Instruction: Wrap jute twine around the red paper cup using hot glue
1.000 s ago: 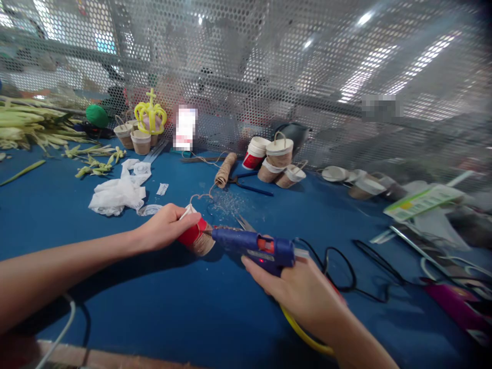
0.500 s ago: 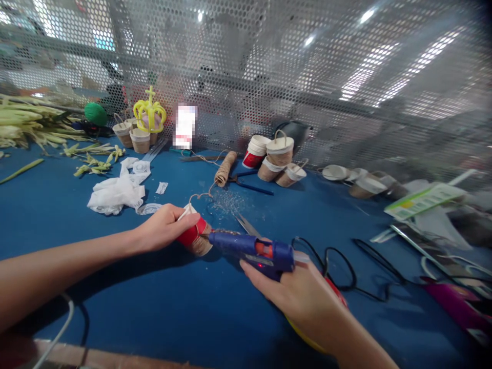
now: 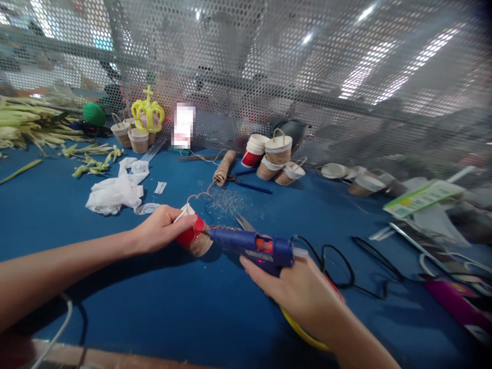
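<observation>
My left hand (image 3: 165, 225) is closed round a red paper cup (image 3: 188, 233), tilted on its side, its lower part wrapped in brown twine. A strand of twine (image 3: 198, 196) runs from the cup back to a twine roll (image 3: 224, 168) on the table. My right hand (image 3: 295, 287) grips a blue hot glue gun (image 3: 249, 246) by its handle, with a small red light lit on its side. The nozzle points left and meets the cup's side near the edge of the wrapping. Scissors (image 3: 244, 223) lie partly hidden behind the gun.
Several twine-wrapped cups (image 3: 279, 151) stand at the back, beside blue-handled pliers (image 3: 251, 188). White lace (image 3: 115, 192) and a yellow crown (image 3: 148, 113) are on the left. A black cable (image 3: 346, 282) loops at right, near a green-labelled packet (image 3: 423, 199). A perforated metal screen (image 3: 230, 61) rises behind.
The view has shifted very slightly. Both hands keep their holds, and the glue gun's nozzle stays at the cup's side with hardly any movement.
</observation>
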Tool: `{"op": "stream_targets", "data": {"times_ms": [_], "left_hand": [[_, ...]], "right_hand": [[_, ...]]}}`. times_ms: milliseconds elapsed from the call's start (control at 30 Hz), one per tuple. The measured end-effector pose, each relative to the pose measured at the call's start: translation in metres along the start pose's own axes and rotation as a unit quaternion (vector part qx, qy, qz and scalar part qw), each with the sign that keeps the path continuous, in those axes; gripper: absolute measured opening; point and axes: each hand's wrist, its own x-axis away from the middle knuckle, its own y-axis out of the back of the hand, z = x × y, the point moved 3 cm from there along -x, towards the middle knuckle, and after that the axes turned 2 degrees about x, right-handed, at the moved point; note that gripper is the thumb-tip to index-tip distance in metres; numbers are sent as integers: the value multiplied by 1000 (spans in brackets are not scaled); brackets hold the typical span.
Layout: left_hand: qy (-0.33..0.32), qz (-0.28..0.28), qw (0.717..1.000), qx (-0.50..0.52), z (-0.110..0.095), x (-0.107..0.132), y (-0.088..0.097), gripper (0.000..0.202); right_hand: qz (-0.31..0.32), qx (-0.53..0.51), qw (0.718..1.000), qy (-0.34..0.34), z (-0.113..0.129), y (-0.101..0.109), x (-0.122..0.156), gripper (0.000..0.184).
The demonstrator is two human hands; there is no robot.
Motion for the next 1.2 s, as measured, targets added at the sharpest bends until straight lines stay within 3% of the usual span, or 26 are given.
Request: {"op": "stream_targets", "data": {"times_ms": [133, 367, 533, 800, 1000, 1200], "left_hand": [[-8, 7, 1000, 12, -1, 1, -1, 43], [-24, 3, 1000, -7, 2, 1, 0, 42], [-36, 2, 999, -21, 3, 2, 1, 41], [-42, 10, 999, -25, 5, 1, 1, 41], [-51, -9, 998, -48, 6, 1, 1, 46], [-49, 4, 998, -34, 3, 2, 1, 44]], "right_hand": [[-11, 13, 1000, 6, 2, 0, 2, 18], [-23, 18, 997, -71, -9, -1, -2, 17], [-15, 11, 996, -83, -15, -2, -2, 19], [3, 17, 994, -103, -10, -1, -1, 17], [-21, -9, 990, -138, -11, -1, -2, 16], [13, 7, 997, -77, -10, -1, -2, 18]]}}
